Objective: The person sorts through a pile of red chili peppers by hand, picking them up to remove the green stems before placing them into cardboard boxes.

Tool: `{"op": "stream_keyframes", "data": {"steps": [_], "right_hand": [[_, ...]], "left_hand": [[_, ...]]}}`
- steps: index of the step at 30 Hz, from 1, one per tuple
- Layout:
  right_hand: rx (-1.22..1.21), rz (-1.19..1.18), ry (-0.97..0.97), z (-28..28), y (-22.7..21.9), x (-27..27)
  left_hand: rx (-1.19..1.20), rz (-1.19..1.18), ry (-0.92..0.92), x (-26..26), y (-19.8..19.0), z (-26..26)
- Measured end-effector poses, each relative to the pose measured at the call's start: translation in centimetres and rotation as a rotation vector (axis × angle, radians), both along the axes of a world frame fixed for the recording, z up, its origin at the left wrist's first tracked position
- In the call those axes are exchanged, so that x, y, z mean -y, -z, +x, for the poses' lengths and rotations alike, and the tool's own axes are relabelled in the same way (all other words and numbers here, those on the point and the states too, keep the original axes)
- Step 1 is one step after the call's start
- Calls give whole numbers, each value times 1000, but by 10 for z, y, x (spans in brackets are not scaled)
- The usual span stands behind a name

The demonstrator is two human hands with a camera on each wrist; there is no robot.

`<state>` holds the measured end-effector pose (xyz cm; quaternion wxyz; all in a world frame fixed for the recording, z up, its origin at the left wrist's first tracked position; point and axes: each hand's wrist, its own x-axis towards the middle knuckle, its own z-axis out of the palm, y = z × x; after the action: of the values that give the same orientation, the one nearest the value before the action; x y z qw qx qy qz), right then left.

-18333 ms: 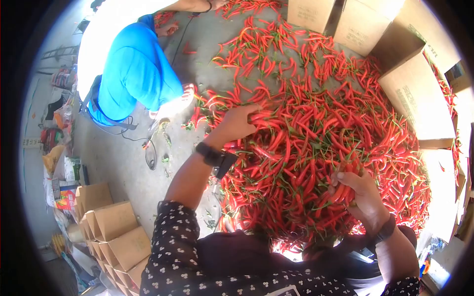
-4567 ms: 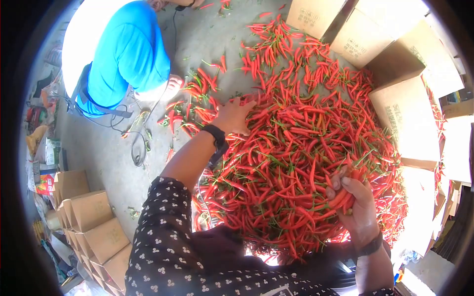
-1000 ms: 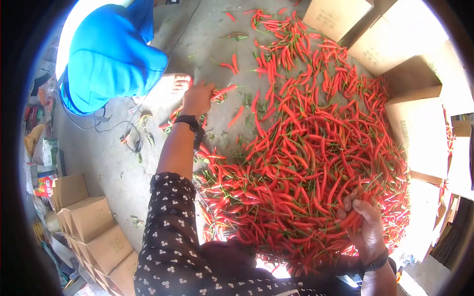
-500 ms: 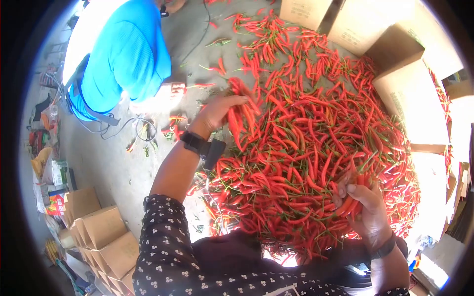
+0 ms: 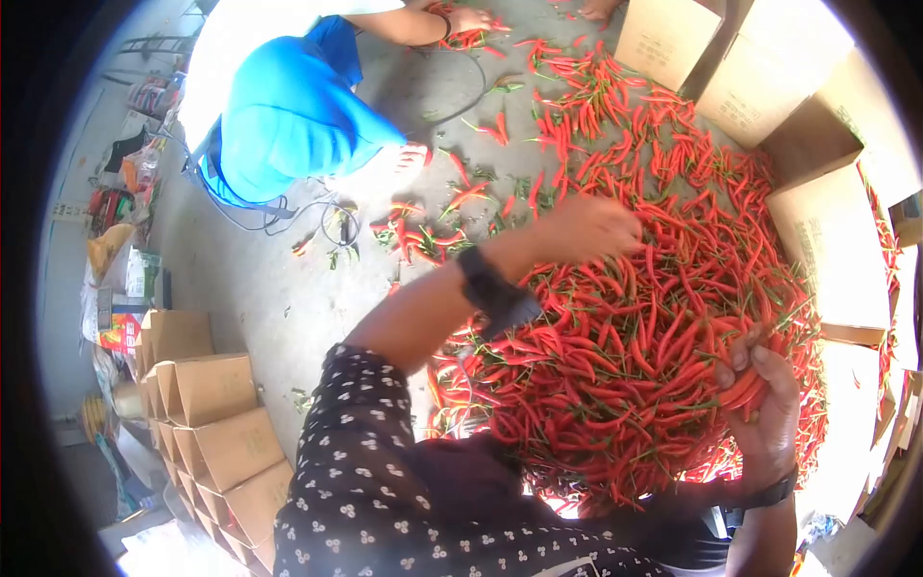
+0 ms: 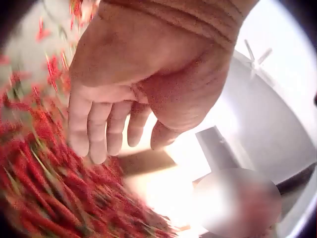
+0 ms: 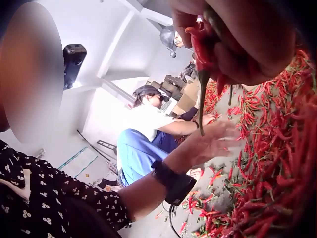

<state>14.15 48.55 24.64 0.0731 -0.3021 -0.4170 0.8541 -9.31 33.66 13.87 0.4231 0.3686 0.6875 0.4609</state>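
Two hands over the red chilli heap (image 5: 635, 337).
Right hand (image 5: 764, 404) clutches a bunch of chillies (image 5: 740, 385); left hand (image 5: 586, 229) hovers, fingers relaxed, seemingly empty though blurred.

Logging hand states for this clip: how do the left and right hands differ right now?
The left hand is empty, fingers straight and relaxed above the chili pile; the right hand grips a bunch of red chilies. The left hand reaches over the pile's far side; the right hand sits at its near right edge. Both wear dark wristbands.
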Motion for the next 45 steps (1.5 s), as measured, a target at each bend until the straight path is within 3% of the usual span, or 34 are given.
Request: {"op": "stream_keyframes", "data": {"steps": [1, 2, 3, 4, 6, 7, 9, 12, 14, 17, 18, 19, 21, 23, 25, 26, 28, 29, 31, 32, 36, 39, 41, 45], "right_hand": [[3, -2, -3, 1, 1, -1], [16, -3, 4, 2, 4, -2], [27, -4, 11, 2, 6, -2], [31, -5, 10, 3, 9, -2], [48, -1, 13, 4, 13, -2], [52, -2, 10, 2, 13, 0], [81, -22, -10, -2, 10, 3], [52, 10, -9, -9, 21, 5], [63, 7, -15, -13, 21, 8], [76, 3, -8, -18, 24, 11], [85, 4, 2, -18, 25, 12], [88, 3, -2, -20, 26, 12], [86, 5, -16, -22, 27, 12], [95, 11, -6, -25, 26, 15], [103, 24, 3, -27, 25, 18], [116, 21, -4, -27, 25, 19], [132, 24, -8, -27, 26, 18], [120, 6, -36, -25, 29, 15], [110, -10, -59, -24, 30, 14], [110, -8, -44, -25, 29, 15], [130, -28, -81, -25, 24, 16], [170, 30, -23, -28, 26, 20], [183, 38, -40, -28, 25, 21], [181, 48, -52, -30, 24, 22]], "left_hand": [[-261, -164, -238, 23, 1, -14], [-413, -240, -396, 57, 30, -37], [-371, -453, -538, 88, 36, -52], [-670, -379, -508, 134, 83, -77], [-836, -630, -475, 198, 109, -83], [-831, -634, -475, 216, 120, -80], [-1122, -570, -362, 241, 135, -66], [-1049, -725, -294, 228, 117, -40], [-1027, -840, -272, 232, 133, -35], [-1024, -739, -324, 243, 143, -21], [-867, -704, -368, 241, 131, -17], [-863, -707, -370, 241, 123, -17], [-554, -516, -681, 242, 117, -19], [-725, -498, -912, 254, 133, -46], [-1044, -323, -886, 269, 135, -79], [-1040, -320, -889, 274, 139, -93], [-1055, -572, -647, 275, 141, -111], [-1052, -566, -646, 274, 145, -113], [-927, -871, -449, 267, 144, -113], [-932, -887, -437, 265, 143, -113], [-931, -898, -427, 264, 143, -107], [-927, -923, -543, 248, 132, -106], [-444, -693, -734, 222, 112, -119], [-641, -553, -679, 177, 139, -141]]}}
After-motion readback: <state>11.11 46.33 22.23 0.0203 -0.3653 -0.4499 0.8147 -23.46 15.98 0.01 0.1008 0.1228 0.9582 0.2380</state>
